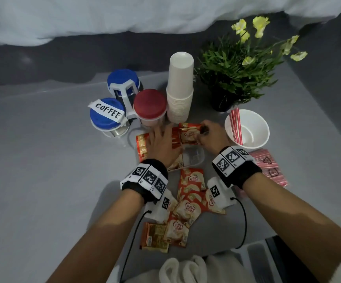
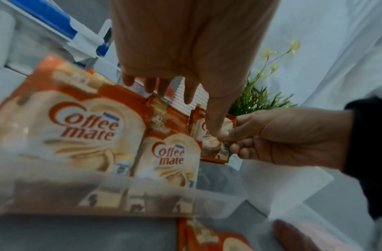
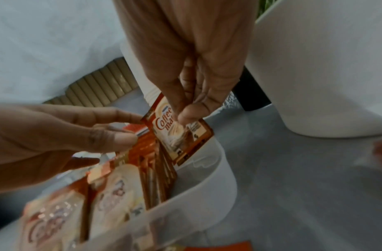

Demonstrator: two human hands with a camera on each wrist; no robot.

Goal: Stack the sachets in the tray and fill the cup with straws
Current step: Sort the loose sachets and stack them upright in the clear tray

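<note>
The right hand [image 1: 211,136] pinches a sachet [image 3: 181,134] over the tray [image 3: 220,171]; the left hand [image 1: 163,144], fingers straight, presses the stacked sachets [image 2: 164,152].

Left hand [image 1: 161,144] flat, fingers straight — right hand [image 1: 210,137] fingers pinched together

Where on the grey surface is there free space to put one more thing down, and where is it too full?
Free: the wide grey stretch left of the COFFEE jar and the left hand. Crowded: around the tray, with jars, the cup stack, the plant and the straw cup behind, loose sachets in front.
</note>
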